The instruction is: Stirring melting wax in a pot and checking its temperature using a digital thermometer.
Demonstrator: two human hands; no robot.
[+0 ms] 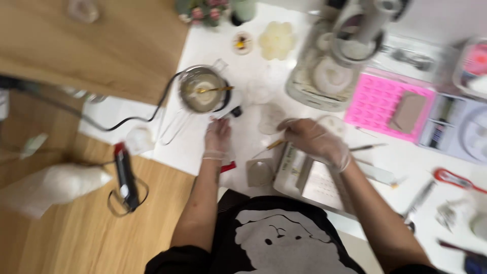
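Both my hands wear thin clear gloves over a white work mat (pixel 203 56). My left hand (pixel 217 135) rests with fingers loosely curled just below a small electric melting pot (pixel 204 89) that holds pale liquid and a gold spoon. My right hand (pixel 315 141) hovers over a small box (pixel 290 167) and seems to pinch a thin gold-tipped stick (pixel 272 146); motion blur hides the grip. A small square mould (pixel 259 172) lies between my arms.
A pink silicone mould (pixel 378 101) lies at the right, and a clear tub of white round pieces (pixel 324 76) stands behind my hands. A black and red tool (pixel 125 175) and a white cloth (pixel 56 185) lie on the wooden floor at the left. Tweezers (pixel 418 200) sit at the right.
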